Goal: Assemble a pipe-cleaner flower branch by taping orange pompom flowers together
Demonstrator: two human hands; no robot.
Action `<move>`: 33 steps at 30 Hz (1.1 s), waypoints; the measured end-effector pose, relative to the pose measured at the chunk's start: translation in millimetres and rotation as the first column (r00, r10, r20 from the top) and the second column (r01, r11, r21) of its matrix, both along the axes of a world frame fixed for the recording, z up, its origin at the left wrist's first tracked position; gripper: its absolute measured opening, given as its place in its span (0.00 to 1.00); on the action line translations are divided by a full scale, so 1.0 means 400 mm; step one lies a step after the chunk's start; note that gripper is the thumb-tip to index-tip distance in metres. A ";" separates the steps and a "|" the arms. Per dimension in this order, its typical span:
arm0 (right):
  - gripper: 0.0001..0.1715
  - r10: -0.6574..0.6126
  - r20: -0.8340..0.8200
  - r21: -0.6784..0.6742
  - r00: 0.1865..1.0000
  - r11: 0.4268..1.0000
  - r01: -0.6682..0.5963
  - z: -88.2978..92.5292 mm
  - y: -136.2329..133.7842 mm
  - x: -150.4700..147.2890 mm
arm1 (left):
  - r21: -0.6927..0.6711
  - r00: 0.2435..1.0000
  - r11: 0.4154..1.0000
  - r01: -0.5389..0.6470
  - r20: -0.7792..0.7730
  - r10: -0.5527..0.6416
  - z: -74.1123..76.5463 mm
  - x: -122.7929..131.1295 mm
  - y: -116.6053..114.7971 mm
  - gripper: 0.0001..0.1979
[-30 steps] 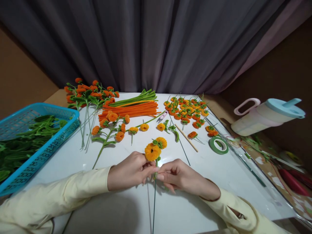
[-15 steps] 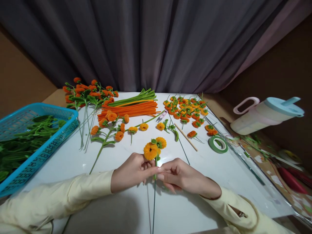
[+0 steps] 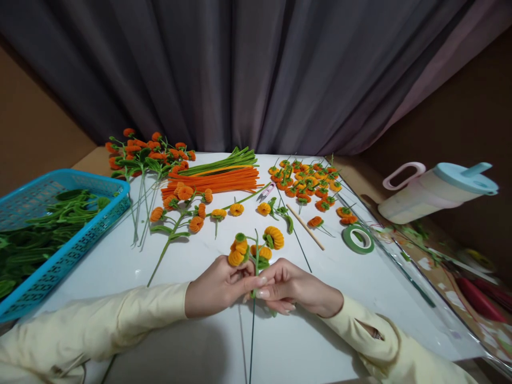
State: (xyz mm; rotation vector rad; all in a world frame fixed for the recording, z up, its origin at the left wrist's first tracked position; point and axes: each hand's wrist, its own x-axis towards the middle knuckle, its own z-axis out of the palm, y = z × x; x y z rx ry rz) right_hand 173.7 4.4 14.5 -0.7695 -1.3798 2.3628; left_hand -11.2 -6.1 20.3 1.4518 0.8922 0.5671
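Since the earlier frame, the sprig has turned: its yellow flowers, previously grouped with one face toward the camera, now stand spread to both sides of the stem. The right wrist has shifted slightly to the left.

The sprig is upright between the two hands, above the near middle of the counter. Left hand: fingers pinched together, no visible gap, gripping the stem below the flowers. Right hand: thumb and forefinger closed on the same stem; the remaining fingers are curled below. The fingertips of both hands meet at the stem. A thin dark wire runs from below the hands to the near edge of the view.

Beyond the hands lie three loose yellow flowers, a wooden stick and a pink clipper. A roll of green tape lies to the right. An orange sprig lies to the left, near the orange strips; green strips lie behind these. The blue basket at far left contains green leaves. A lidded cup stands at far right.
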 end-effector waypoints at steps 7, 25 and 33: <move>0.12 -0.041 -0.075 -0.102 0.996 0.994 0.033 -0.016 0.001 -0.008 | -0.168 0.981 0.986 -0.016 0.186 0.047 -0.012 0.008 0.012 0.17; 0.16 -0.108 0.052 0.157 0.993 0.983 0.098 -0.015 -0.007 -0.009 | -0.086 0.996 0.995 -0.043 0.080 0.050 -0.032 0.003 0.022 0.17; 0.18 -0.078 0.066 0.293 0.995 0.955 0.055 -0.023 -0.003 -0.009 | -0.059 0.985 0.996 -0.063 0.155 0.072 -0.028 0.002 0.019 0.16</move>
